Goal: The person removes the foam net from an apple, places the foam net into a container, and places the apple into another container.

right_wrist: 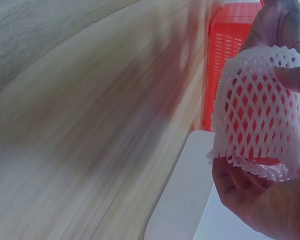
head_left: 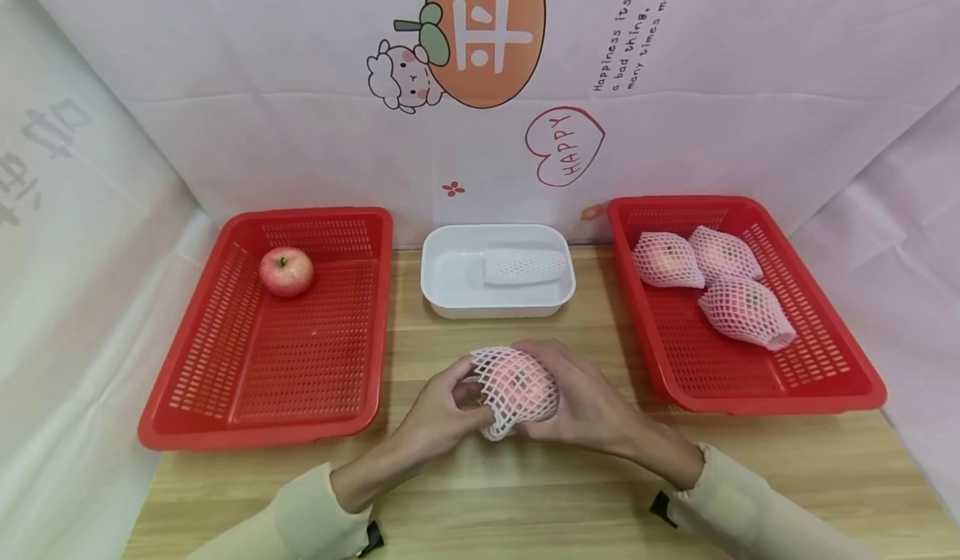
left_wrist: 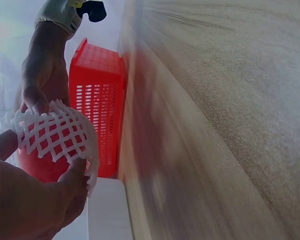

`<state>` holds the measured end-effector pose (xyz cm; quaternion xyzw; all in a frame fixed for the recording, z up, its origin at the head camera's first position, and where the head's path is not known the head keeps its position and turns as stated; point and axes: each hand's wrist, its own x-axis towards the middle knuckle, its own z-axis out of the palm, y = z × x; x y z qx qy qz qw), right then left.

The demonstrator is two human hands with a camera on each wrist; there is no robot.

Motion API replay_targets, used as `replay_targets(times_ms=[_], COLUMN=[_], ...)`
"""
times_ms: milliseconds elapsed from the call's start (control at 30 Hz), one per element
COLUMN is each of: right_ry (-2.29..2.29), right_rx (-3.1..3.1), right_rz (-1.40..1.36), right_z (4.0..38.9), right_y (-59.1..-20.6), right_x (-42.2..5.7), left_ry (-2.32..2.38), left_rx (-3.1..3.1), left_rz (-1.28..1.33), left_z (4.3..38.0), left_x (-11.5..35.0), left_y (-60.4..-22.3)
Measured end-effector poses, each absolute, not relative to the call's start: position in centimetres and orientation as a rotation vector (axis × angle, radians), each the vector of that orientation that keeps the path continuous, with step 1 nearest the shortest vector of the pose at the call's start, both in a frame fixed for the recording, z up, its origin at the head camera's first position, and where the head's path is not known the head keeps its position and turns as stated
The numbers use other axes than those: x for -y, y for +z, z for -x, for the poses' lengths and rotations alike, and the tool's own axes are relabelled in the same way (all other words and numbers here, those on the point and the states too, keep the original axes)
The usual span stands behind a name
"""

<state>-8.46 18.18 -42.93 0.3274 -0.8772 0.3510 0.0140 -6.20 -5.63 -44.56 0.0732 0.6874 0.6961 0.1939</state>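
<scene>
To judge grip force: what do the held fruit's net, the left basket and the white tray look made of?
Net: matte, probably foam; thick, bending strands. Left basket: glossy rim, likely plastic; regular slots. White tray: smooth, perhaps plastic; rounded corners.

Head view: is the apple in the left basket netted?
No, the apple sits in the left basket with its skin uncovered.

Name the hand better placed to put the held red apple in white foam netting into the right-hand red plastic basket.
Right hand, I'd judge: it grips the netted apple from the side nearer that basket; the left hand pinches the netting opposite.
</scene>
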Motion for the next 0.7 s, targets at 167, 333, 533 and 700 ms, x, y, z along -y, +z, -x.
replay_targets(times_ms=[167, 333, 533, 700], right_ry=[1.086, 1.114, 1.156, 1.211], right_rx=[2.717, 2.706, 2.705, 2.697], right_rz=[-1.036, -1.048, -1.05, -1.042], right_z=[8.3, 8.2, 8.1, 8.2], right_y=[-42.8, -42.7, -42.8, -42.9], right_x=[-17.7, -17.3, -16.6, -16.3], left_ry=[1.948, 1.938, 1.929, 1.957], left_rx=[-1.947, -1.956, -1.952, -1.913], left_rz=[-0.234, -0.23, -0.18, -0.134], left_z=[6.1, 6.1, 6.0, 6.3], left_x=[5.5, 5.3, 5.4, 5.6], left_y=[-44.6, -44.6, -44.2, -44.0])
